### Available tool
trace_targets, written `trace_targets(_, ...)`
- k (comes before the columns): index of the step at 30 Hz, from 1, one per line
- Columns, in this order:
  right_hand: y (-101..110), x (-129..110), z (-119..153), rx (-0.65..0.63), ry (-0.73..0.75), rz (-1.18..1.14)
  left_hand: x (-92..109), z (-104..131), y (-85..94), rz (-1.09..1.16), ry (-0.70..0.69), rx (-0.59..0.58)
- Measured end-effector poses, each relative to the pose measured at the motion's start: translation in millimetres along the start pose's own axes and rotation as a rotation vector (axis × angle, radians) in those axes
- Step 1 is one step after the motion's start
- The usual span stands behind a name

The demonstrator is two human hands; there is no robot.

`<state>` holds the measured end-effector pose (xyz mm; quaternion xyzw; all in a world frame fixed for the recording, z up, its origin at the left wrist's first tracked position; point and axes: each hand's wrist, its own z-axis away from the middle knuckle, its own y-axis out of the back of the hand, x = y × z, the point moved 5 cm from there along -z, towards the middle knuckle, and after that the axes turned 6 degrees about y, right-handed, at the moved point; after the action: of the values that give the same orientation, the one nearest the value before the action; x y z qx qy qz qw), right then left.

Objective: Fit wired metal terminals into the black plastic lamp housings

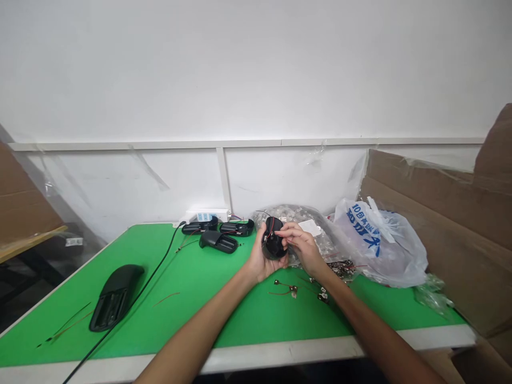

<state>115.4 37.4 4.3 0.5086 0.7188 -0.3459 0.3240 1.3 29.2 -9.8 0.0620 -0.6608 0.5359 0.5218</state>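
My left hand (260,264) is wrapped round a black plastic housing (273,246), held upright above the table. A thin red wire and a short dark wire stick out at its top. Bent over its open side, my right hand (302,242) has its fingers pinched near the red wire; what lies between the fingertips is too small to make out. Below the hands are several small metal battery contacts with wires (293,289). A similar black housing (220,241) with an open battery compartment lies left of my hands, with two more black housings (237,228) behind it.
A larger black housing (116,298) lies at the left, beside a black cable (160,264) crossing the green table mat (192,314). A white box (207,215) stands by the wall. Behind and right are a clear bag of parts (326,234), a white plastic bag (394,253) and cardboard (424,197).
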Motion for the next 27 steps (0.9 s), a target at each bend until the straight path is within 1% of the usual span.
trace_targets(3,-0.3,-3.3,0.6,-0.009,0.01,0.02,-0.6,0.0,0.5,0.021,0.028,-0.009)
trace_targets(6,-2.5,-13.6,2.2,-0.046,0.052,0.081,-0.9,0.9,2.5,0.032,0.047,0.008)
trace_targets(9,-5.2,-24.5,4.8,-0.109,0.141,0.144,0.5,2.5,4.7,0.071,0.042,0.054)
trace_targets(12,-6.3,-28.6,6.5,-0.164,0.206,0.214,3.7,1.6,6.8,0.063,0.024,0.108)
trace_targets(13,-5.9,-28.0,6.3,-0.168,0.206,0.224,6.7,0.8,8.1,0.024,-0.015,0.134)
trace_targets(14,-5.3,-26.8,5.7,-0.164,0.196,0.218,11.4,0.5,9.8,-0.04,-0.084,0.167)
trace_targets(17,-3.7,-22.1,2.4,-0.095,0.123,0.079,30.8,5.4,13.7,-0.361,-0.399,0.268)
trace_targets(19,-3.8,-20.4,0.8,-0.024,0.071,-0.007,39.4,12.5,13.6,-0.6,-0.58,0.286)
trace_targets(20,-4.4,-20.7,0.4,0.005,0.06,-0.013,41.1,15.8,13.7,-0.697,-0.641,0.281)
trace_targets(23,-8.3,-23.4,1.1,0.041,0.065,0.038,39.9,23.0,16.2,-0.841,-0.752,0.265)
trace_targets(25,-10.2,-21.5,2.5,0.059,0.03,0.021,35.1,23.5,16.2,-0.877,-0.775,0.234)
trace_targets(27,-11.3,-16.4,4.6,0.074,-0.047,-0.04,28.9,21.4,14.5,-0.892,-0.775,0.202)
